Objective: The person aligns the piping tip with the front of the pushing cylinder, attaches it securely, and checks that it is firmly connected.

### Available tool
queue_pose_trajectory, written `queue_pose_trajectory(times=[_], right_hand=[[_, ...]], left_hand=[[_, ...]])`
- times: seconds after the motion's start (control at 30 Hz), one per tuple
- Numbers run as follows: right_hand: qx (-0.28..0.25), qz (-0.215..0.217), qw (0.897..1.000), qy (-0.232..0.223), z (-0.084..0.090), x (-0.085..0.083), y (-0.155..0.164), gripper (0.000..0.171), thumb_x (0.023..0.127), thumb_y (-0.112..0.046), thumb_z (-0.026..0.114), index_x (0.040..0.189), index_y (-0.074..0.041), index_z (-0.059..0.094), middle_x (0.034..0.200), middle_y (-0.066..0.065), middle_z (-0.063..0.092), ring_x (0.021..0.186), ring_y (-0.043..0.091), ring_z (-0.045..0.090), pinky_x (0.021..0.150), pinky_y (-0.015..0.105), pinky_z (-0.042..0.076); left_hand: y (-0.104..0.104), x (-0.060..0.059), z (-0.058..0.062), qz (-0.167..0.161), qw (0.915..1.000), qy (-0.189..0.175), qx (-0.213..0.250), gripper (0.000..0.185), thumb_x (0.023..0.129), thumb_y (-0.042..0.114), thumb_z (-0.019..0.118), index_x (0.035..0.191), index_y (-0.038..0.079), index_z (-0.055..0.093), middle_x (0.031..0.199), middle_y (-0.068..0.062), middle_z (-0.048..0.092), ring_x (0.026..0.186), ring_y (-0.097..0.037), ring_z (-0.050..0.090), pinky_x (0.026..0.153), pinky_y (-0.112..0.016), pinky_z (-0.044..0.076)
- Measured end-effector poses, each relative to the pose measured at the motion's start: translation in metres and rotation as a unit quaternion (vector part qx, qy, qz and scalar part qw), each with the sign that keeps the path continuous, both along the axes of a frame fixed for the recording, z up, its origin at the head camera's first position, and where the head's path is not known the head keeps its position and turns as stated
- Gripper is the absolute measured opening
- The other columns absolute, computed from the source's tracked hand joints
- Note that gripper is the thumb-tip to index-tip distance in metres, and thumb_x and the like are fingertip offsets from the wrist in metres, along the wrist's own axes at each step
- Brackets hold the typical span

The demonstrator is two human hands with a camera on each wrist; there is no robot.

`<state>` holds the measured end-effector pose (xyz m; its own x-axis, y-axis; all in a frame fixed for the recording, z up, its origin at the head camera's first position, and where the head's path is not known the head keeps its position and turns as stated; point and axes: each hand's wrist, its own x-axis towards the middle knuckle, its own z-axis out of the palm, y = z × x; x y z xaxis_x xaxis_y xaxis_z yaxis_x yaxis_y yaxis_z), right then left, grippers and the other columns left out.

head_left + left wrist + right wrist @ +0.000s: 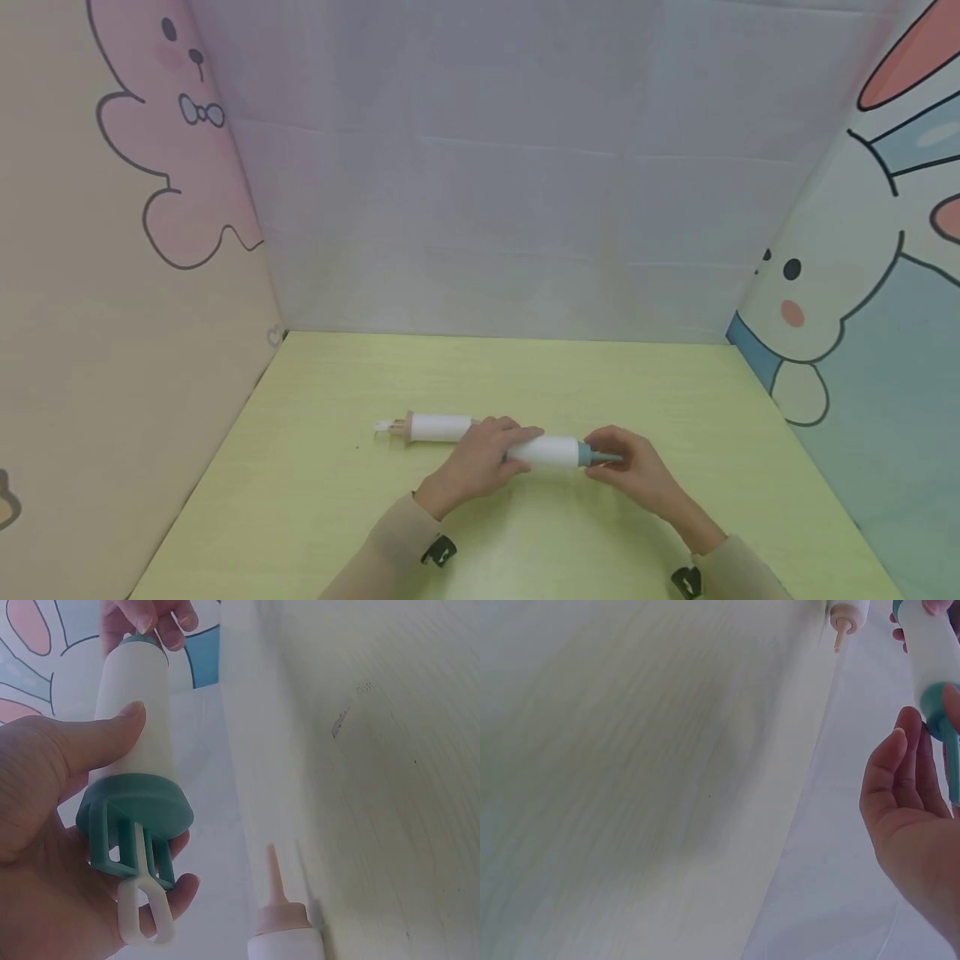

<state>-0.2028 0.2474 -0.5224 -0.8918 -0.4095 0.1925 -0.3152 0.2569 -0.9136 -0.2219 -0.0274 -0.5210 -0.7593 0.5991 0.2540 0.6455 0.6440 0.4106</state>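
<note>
A white tube [545, 451] with a teal nozzle [602, 456] is held between both hands just above the yellow-green table [337, 500]. My left hand [517, 442] grips its barrel; in the left wrist view the thumb [112, 731] lies along the barrel above a teal flange [139, 806] and a white plunger ring [146, 915]. My right hand [600, 460] pinches the teal nozzle [939, 712], its palm showing in the right wrist view. A second white tube [438, 427] with a pinkish tip [274, 877] lies on the table to the left, untouched.
Cartoon-printed panels wall in the table on the left [112, 292] and right [862, 333], and a plain pale panel [510, 208] closes the back. A paler white sheet [540, 550] covers the table's front part under my hands.
</note>
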Motion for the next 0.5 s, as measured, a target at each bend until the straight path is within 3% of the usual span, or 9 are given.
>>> queue_pose_trajectory(times=[0.17, 0.37, 0.5], right_hand=[[0.034, -0.011, 0.999, -0.011, -0.0018, 0.0006, 0.0010, 0.029, 0.085, -0.009, 0.067, 0.111, 0.000, 0.057, 0.108, 0.019, 0.063, 0.094, 0.009, 0.064, 0.078, 0.030, 0.054], [0.062, -0.016, 0.997, -0.052, -0.0011, 0.0022, 0.0024, 0.026, 0.093, -0.014, 0.058, 0.111, 0.004, 0.057, 0.105, 0.018, 0.063, 0.086, 0.025, 0.067, 0.072, 0.040, 0.055], [0.076, -0.017, 0.995, -0.066, 0.0018, 0.0025, 0.0015, 0.028, 0.094, -0.017, 0.056, 0.111, 0.005, 0.057, 0.099, 0.022, 0.065, 0.082, 0.027, 0.066, 0.069, 0.039, 0.054]], left_hand=[[0.0003, 0.0000, 0.0003, -0.001, 1.0000, -0.001, 0.004, 0.050, 0.084, 0.036, 0.067, 0.132, 0.031, 0.053, 0.113, 0.003, 0.062, 0.099, -0.016, 0.056, 0.081, -0.036, 0.043], [0.0016, 0.0003, 0.0005, -0.002, 1.0000, 0.007, -0.002, 0.050, 0.084, 0.036, 0.067, 0.132, 0.030, 0.053, 0.113, 0.003, 0.063, 0.098, -0.016, 0.056, 0.079, -0.035, 0.044], [0.0045, 0.0004, -0.0015, 0.006, 0.9997, 0.020, -0.008, 0.049, 0.083, 0.037, 0.067, 0.130, 0.031, 0.055, 0.111, 0.004, 0.063, 0.096, -0.016, 0.056, 0.077, -0.033, 0.043]])
